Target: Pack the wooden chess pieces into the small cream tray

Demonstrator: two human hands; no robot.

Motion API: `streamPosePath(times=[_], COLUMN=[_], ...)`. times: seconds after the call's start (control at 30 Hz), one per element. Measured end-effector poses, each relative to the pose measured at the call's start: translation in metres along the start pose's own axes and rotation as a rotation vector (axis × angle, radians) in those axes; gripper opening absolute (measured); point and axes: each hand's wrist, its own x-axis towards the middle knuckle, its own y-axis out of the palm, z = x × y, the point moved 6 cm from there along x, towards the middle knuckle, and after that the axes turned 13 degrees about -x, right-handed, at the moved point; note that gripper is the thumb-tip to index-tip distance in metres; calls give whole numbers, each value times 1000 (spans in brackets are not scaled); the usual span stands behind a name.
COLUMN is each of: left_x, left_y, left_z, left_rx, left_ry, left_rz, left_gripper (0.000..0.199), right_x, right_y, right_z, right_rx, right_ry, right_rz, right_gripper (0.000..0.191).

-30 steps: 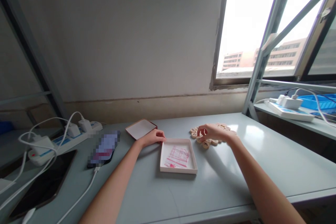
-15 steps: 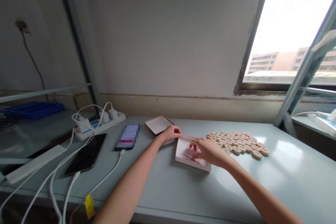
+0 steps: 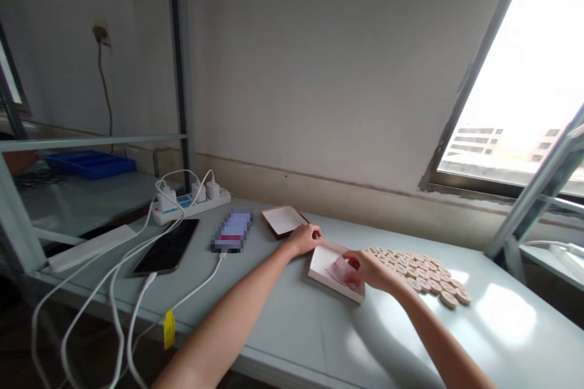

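One sec on, swung R hand [image 3: 368,268] off discs [image 3: 422,272] into box [image 3: 336,288], L hand [image 3: 303,239] at corner, can't tell either grip clamped or apart.

this seems to be a lived-in room, perhaps a shared dormitory, rather than a workshop or lab. a pale grey desktop [image 3: 283,316] stands between metal uprights [image 3: 177,42] against a plain, scuffed wall [image 3: 319,73], with a blue tray [image 3: 91,164] on another surface at the left. a power strip [image 3: 223,198] full of chargers [image 3: 166,199], trailing white cables [image 3: 218,267], a phone [image 3: 233,231] and round game pieces [image 3: 449,299] suggest everyday personal use. daylight comes through a window [image 3: 529,73]; the view out is washed out, but pale buildings [image 3: 474,141] with rows of windows show.
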Motion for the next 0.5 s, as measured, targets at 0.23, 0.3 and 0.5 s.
streamPosePath(times=[0.23, 0.3, 0.5], left_x=[-7, -6, -5], left_y=[1, 0, -8], left_z=[-7, -6, -5], left_rx=[295, 320, 326], left_ry=[-40, -38, -45], left_rz=[-39, -58, -164], left_gripper=[22, 22, 27], right_x=[-50, -67, -93], right_y=[-54, -50, -16], right_z=[-27, -34, -38], right_rx=[331, 262, -135], right_ry=[15, 13, -4], right_rz=[-166, -127, -160], right_gripper=[45, 48, 46])
